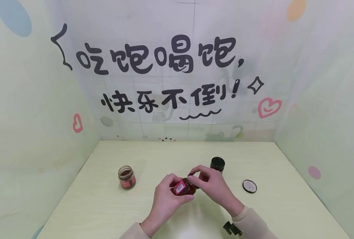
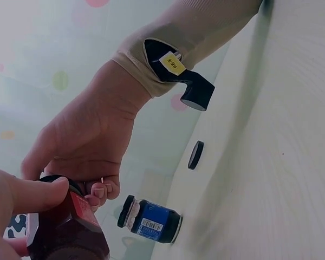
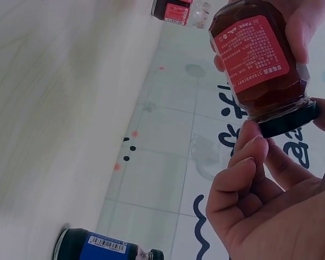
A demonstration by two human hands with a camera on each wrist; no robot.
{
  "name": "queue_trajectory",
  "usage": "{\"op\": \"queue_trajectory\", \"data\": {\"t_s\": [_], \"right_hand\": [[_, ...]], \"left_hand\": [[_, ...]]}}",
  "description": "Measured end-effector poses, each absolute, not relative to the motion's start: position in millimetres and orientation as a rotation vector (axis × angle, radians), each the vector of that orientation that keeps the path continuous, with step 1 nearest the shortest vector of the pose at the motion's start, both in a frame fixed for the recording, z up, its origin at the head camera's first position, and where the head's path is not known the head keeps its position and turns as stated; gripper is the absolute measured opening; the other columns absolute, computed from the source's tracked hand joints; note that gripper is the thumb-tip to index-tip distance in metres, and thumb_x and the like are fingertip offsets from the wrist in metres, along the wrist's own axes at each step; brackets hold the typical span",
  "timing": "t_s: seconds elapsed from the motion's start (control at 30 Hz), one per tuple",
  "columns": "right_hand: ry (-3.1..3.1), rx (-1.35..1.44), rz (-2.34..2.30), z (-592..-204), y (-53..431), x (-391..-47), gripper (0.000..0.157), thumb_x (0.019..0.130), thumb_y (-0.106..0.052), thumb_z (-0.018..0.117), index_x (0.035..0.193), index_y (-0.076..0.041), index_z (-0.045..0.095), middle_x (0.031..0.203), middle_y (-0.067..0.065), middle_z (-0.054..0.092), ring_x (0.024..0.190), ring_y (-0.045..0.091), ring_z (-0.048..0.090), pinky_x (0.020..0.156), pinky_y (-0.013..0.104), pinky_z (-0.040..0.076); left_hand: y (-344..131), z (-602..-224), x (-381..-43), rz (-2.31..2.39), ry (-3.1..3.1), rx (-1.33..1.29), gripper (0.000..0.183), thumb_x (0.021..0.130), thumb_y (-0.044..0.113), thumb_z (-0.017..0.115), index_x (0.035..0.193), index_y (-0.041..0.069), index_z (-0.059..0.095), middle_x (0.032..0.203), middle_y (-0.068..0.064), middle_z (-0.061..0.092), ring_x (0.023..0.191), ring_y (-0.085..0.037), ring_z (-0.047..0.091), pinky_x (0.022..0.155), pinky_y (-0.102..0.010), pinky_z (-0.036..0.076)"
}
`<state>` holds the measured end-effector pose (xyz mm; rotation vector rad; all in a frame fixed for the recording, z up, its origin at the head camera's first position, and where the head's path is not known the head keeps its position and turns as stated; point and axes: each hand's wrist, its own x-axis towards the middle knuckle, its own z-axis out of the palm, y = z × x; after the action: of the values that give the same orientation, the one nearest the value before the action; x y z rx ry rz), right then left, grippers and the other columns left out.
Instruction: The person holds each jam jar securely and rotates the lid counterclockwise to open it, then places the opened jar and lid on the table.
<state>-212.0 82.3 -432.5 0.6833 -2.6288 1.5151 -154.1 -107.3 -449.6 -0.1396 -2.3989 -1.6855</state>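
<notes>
A strawberry jam jar [image 3: 252, 54] with a red label is held up above the table, tilted, in my left hand [image 1: 166, 197], whose fingers and thumb wrap its body. My right hand [image 1: 214, 186] pinches the rim of the black lid [image 3: 290, 120] between thumb and fingers. In the right wrist view this lid sits on the jar's mouth; whether it is loose, I cannot tell. Dark red contents show through the glass. Just behind the right hand stands a dark jar [image 2: 154, 221] with a blue label and a black lid.
At the table's left stands a lidless glass jar [image 1: 127, 179] with a red label. A loose lid [image 1: 249, 186] lies on the right, its pale inside facing up. Walls surround the pale table [image 1: 93, 205] at the back and sides. A black camera mount [image 1: 232, 228] sticks out from the right sleeve.
</notes>
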Motion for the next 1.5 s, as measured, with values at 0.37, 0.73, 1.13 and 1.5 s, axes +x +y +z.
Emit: {"op": "queue_trajectory", "data": {"t_s": [0.37,0.73,1.13,1.5], "right_hand": [[-2.636,0.745,1.483,-435.8,82.2,-212.3,0.018,0.091,-0.048,0.071,0.104,-0.036,0.07,0.064,-0.006,0.059,0.057,0.013,0.053,0.05,0.028,0.043],[-2.624,0.784,1.484,-435.8,84.0,-212.7,0.022,0.092,-0.045,0.071,0.109,-0.031,0.071,0.066,-0.008,0.06,0.059,0.013,0.055,0.051,0.028,0.045],[-2.621,0.836,1.479,-434.2,85.8,-212.4,0.019,0.093,-0.041,0.072,0.11,-0.033,0.07,0.072,-0.008,0.065,0.063,0.013,0.06,0.055,0.029,0.048],[-2.647,0.871,1.492,-432.9,87.4,-209.8,0.019,0.094,-0.038,0.071,0.113,-0.038,0.068,0.079,-0.008,0.069,0.072,0.019,0.067,0.059,0.031,0.052]], "left_hand": [[-109.2,-453.2,-154.1,-1.727,-2.396,-0.13,0.049,0.065,0.023,0.096,0.101,0.022,0.062,0.099,0.001,0.066,0.097,-0.019,0.064,0.075,-0.028,0.058],[-109.4,-454.0,-154.3,-1.781,-2.388,-0.114,0.052,0.066,0.027,0.096,0.108,0.02,0.065,0.101,-0.002,0.066,0.095,-0.021,0.065,0.068,-0.027,0.058],[-109.9,-453.8,-154.8,-1.739,-2.459,-0.105,0.065,0.067,0.031,0.094,0.124,0.009,0.07,0.115,-0.008,0.069,0.101,-0.025,0.066,0.069,-0.029,0.059],[-111.4,-457.0,-154.7,-1.694,-2.48,-0.13,0.058,0.067,0.031,0.094,0.118,0.013,0.071,0.109,-0.004,0.07,0.098,-0.022,0.066,0.07,-0.026,0.058]]}}
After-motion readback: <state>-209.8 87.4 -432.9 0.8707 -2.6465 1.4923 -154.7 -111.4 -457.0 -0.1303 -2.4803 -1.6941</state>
